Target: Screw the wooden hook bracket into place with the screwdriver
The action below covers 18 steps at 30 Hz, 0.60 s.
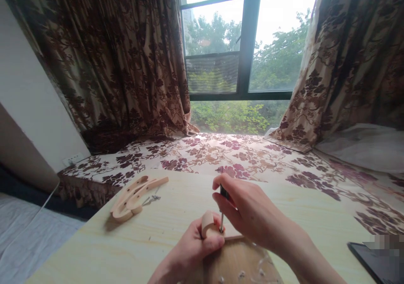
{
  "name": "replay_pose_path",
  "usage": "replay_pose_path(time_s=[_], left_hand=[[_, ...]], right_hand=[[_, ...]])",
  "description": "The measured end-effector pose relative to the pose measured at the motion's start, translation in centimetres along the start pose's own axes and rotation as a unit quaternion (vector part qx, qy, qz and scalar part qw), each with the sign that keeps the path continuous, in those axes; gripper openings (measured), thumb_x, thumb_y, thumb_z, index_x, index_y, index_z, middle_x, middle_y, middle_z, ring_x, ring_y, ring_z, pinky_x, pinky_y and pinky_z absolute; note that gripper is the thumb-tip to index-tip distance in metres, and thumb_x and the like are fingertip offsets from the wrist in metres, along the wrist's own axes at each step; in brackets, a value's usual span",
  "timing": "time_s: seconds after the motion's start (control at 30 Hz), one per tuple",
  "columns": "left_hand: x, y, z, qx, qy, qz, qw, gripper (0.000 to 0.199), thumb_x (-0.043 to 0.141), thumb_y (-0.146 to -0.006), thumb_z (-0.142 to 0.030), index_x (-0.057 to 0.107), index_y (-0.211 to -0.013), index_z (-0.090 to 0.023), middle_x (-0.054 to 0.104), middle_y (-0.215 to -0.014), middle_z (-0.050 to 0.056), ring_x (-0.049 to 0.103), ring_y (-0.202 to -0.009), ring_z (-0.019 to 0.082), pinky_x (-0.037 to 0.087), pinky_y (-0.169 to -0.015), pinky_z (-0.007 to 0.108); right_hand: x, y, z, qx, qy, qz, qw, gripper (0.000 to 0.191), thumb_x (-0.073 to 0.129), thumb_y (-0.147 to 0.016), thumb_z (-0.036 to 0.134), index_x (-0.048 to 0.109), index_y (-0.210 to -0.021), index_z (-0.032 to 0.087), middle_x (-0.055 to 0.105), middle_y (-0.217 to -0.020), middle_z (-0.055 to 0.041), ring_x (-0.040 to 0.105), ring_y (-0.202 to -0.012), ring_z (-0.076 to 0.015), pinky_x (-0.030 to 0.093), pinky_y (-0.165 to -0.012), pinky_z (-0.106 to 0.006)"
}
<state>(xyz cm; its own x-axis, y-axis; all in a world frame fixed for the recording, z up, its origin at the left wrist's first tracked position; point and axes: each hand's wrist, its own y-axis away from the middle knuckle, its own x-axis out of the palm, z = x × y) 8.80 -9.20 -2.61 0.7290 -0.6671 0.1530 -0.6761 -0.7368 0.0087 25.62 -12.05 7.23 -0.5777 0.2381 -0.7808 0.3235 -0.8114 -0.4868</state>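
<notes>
My left hand (pixel 197 244) is closed round a pale wooden piece (pixel 207 225) with a rounded end, thumb pressed on its near side. The fingers of my right hand (pixel 249 208) wrap the black handle of a screwdriver (pixel 221 218). Its metal shaft points down, nearly upright, with the tip at the wooden piece beside my left thumb. Whether a screw sits under the tip is hard to see. Part of the piece is hidden behind both hands. Below them lies a brown wooden board (pixel 241 261) with small pale and shiny bits on it.
Curved wooden parts with holes (pixel 134 200) lie on the left of the pale tabletop (pixel 94 242), beside a small heap of screws (pixel 153 199). A dark flat device (pixel 375 261) rests at the right edge. Behind are a floral-covered ledge (pixel 202 153), curtains and a window.
</notes>
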Motion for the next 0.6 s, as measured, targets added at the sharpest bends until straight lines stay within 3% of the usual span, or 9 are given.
replay_pose_path(time_s=[0.17,0.6], left_hand=[[0.08,-0.07,0.11,0.004,0.005,-0.008,1.0,0.045,0.075,-0.065,-0.052,0.053,-0.084,-0.017,0.04,-0.069,-0.004,0.033,-0.063,0.01,0.028,-0.059,0.022],[0.65,-0.05,-0.21,0.019,0.019,-0.021,0.999,0.041,0.074,-0.067,-0.044,0.043,-0.074,-0.019,0.033,-0.064,-0.007,0.023,-0.058,0.007,0.02,-0.054,0.022]], right_hand=[[0.47,0.04,0.36,-0.009,-0.018,0.003,1.0,0.005,0.045,-0.09,0.023,0.048,-0.093,0.021,0.058,-0.076,0.0004,0.048,-0.065,-0.0121,0.035,-0.06,-0.026],[0.58,0.09,0.58,-0.003,-0.024,0.013,1.0,0.003,0.044,-0.09,0.022,0.047,-0.091,0.021,0.057,-0.076,0.0006,0.048,-0.065,-0.0118,0.036,-0.059,-0.026]])
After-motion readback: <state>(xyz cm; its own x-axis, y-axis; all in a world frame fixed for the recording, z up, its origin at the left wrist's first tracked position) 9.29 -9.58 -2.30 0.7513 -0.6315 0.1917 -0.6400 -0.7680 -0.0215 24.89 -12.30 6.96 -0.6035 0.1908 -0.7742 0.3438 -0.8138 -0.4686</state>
